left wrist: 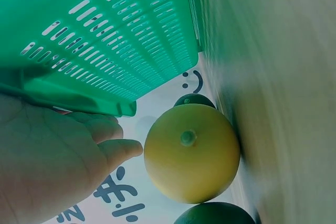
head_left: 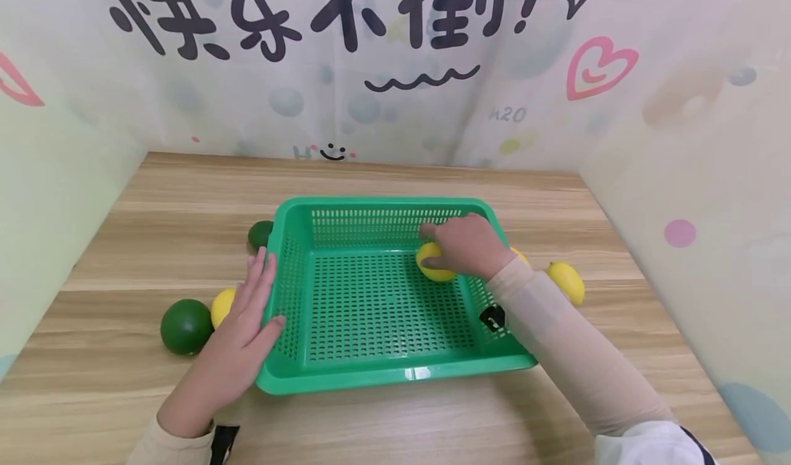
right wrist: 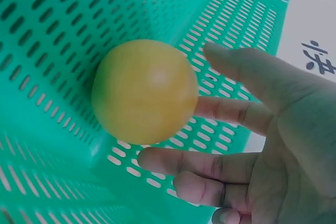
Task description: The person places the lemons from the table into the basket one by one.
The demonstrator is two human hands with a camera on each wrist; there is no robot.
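A green plastic basket point(head_left: 389, 367) with slotted walls stands on the wooden table. Inside, near its right wall, is a yellow lemon point(head_left: 434, 264). My right hand point(head_left: 472, 245) reaches over that wall beside the lemon. In the right wrist view its thumb and fingers are spread around one side of the lemon point(right wrist: 144, 93), not closed on it; whether a fingertip touches is unclear. My left hand point(head_left: 237, 338) lies along the basket's left rim with fingers extended. Just outside that hand are another lemon point(left wrist: 191, 153) and a round dark green fruit point(head_left: 187, 326).
A smaller dark green fruit point(head_left: 260, 235) sits by the basket's back left corner. Right of the basket lies a lemon point(head_left: 566, 283), with another yellow fruit point(head_left: 519, 255) partly hidden behind the right wrist. A printed cloth wall point(head_left: 383, 121) closes off the back.
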